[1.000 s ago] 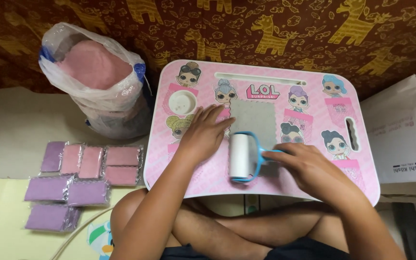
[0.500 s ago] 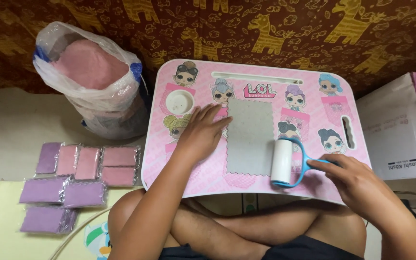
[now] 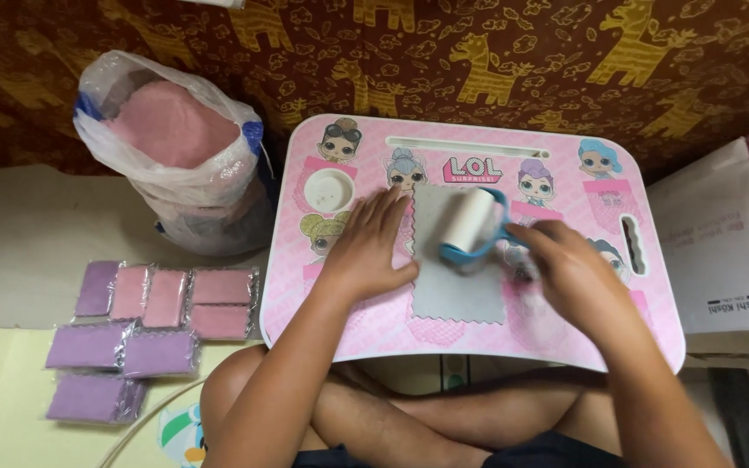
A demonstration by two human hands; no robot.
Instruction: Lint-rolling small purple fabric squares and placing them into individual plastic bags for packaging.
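Observation:
A grey cloth square (image 3: 457, 277) with zigzag edges lies flat on a pink lap table (image 3: 374, 325) printed with cartoon dolls. My left hand (image 3: 370, 243) presses its fingers on the cloth's left edge. My right hand (image 3: 569, 269) grips the blue handle of a lint roller (image 3: 470, 224), whose white roll rests on the upper part of the cloth. My crossed legs lie under the table's near edge.
A clear plastic bag (image 3: 175, 147) of pink material stands left of the table. Several wrapped pink and purple cloth packs (image 3: 145, 325) lie on the floor at left. A white cardboard box (image 3: 726, 251) sits at right. A giraffe-patterned fabric (image 3: 478, 52) hangs behind.
The roller moved from the cloth's lower part out to the right of it, then up onto the cloth's top part. My left hand stayed on the cloth's left edge.

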